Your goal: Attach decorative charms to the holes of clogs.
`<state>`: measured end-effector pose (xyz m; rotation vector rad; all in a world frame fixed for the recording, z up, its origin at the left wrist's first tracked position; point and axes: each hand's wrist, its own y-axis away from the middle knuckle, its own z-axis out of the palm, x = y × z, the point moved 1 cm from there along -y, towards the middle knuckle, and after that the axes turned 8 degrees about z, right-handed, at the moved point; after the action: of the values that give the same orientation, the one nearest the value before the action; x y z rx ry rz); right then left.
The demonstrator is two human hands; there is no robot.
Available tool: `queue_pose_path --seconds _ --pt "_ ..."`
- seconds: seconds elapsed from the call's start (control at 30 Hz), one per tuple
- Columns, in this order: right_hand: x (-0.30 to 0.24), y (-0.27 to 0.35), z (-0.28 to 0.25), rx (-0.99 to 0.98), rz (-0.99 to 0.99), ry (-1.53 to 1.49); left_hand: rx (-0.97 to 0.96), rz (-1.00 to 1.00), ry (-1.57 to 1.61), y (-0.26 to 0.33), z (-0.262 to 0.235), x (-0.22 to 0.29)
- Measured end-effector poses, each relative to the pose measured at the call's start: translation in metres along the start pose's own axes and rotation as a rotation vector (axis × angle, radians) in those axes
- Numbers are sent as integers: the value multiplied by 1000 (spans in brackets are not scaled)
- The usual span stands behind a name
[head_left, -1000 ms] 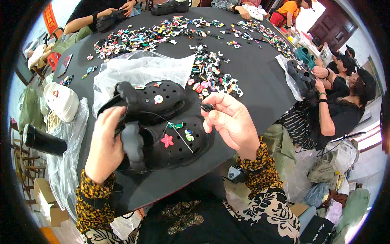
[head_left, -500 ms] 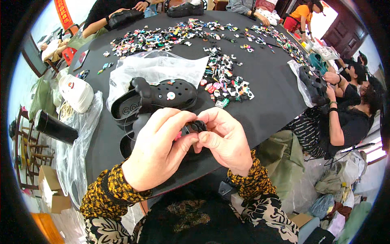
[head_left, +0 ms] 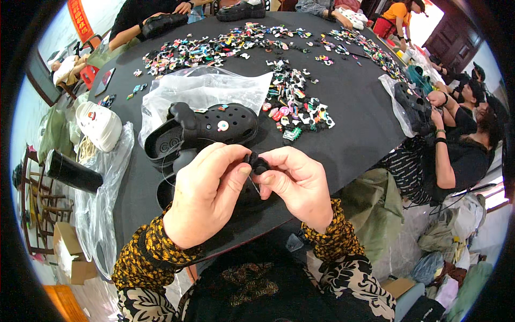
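In front of my chest, a small black piece [head_left: 260,165] with rounded knobs, like the back of a shoe charm, is pinched between my hands. The thumb and forefinger of my left hand [head_left: 206,190] close on its left side. My right hand [head_left: 296,185] grips its right side with thumb and bent fingers. Just beyond them lies a black clog [head_left: 230,122] bearing a few charms, including a round white one [head_left: 222,125]. A second black clog [head_left: 164,193] is mostly hidden under my left hand. A thin loop of cord [head_left: 167,161] curves beside it.
Heaps of colourful shoe charms [head_left: 292,88] cover the table's middle and far side. A clear plastic bag [head_left: 214,80] lies behind the clogs. At left are a white clog [head_left: 99,126] and a black cylinder [head_left: 74,170]. Co-workers sit around, one at right handling a black clog [head_left: 410,104].
The small black piece has turned between my fingertips, and a pink bit seen near my left thumb no longer shows. My left fingertips have shifted slightly left.
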<state>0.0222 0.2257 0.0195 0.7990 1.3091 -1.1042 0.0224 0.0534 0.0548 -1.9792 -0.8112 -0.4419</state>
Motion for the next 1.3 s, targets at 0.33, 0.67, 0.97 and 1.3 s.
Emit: queue_pose_path --seconds 0.33,0.67,0.97,1.3 --pt "1 -3 -8 -13 64 -131 41 -96 142 2 1 -3" --pt "9 -6 -11 122 -221 225 -94 -314 440 5 2 8" --pt "6 -6 -31 268 -115 142 66 -657 1012 8 13 2" --pt "-5 4 -18 -30 -364 334 -78 -717 1064 14 23 -3"
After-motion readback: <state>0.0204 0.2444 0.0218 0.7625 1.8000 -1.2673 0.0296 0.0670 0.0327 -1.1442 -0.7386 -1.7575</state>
